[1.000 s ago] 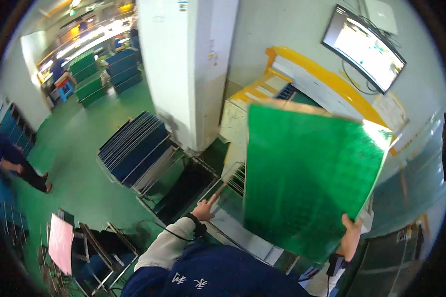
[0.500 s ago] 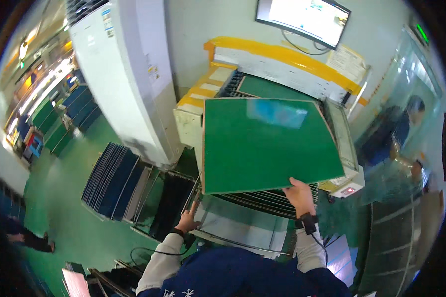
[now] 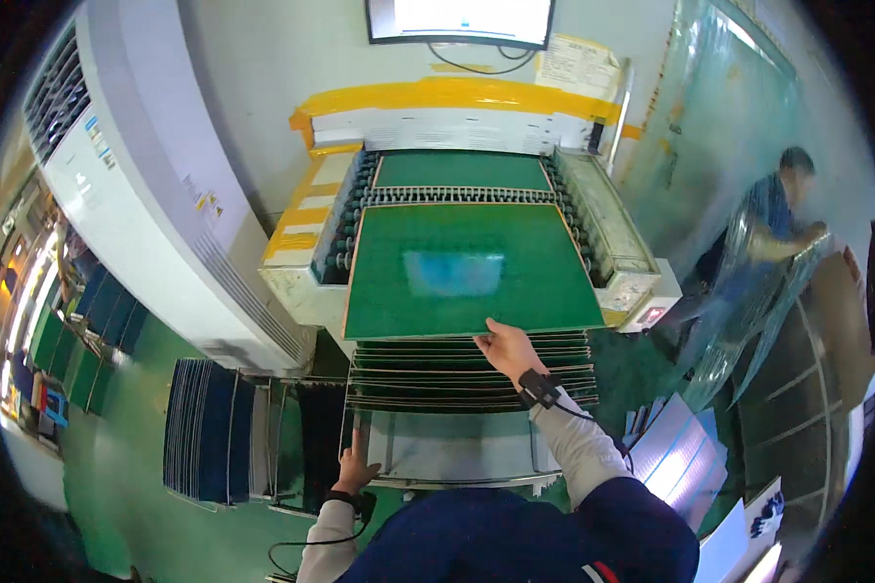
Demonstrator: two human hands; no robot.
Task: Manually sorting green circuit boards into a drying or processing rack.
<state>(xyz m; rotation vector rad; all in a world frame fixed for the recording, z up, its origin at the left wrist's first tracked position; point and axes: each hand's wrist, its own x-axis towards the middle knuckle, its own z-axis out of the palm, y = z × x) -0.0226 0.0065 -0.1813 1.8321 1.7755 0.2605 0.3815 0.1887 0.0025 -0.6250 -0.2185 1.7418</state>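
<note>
A large flat green panel [image 3: 472,291] lies level over the roller conveyor [image 3: 457,195], its near edge still overhanging the front. My right hand [image 3: 507,350] pinches that near edge, right of its middle, with the thumb on top. Below it stands a rack [image 3: 472,389] with several more dark green panels in stacked slots. My left hand [image 3: 357,470] is at the rack's left front corner, index finger stretched forward along the side and no panel in it. Farther in on the rollers lies a second green panel [image 3: 462,171].
A white cabinet-like unit [image 3: 165,194] rises at the left. Dark panels stand in a rack [image 3: 199,428] on the floor there. At the right a person [image 3: 768,219] handles clear plastic sheeting [image 3: 749,311]. A screen [image 3: 462,17] hangs on the wall ahead.
The green panel has gone from tilted to level and moved forward onto the rollers, with my right hand still at its near edge. My view has turned to the right.
</note>
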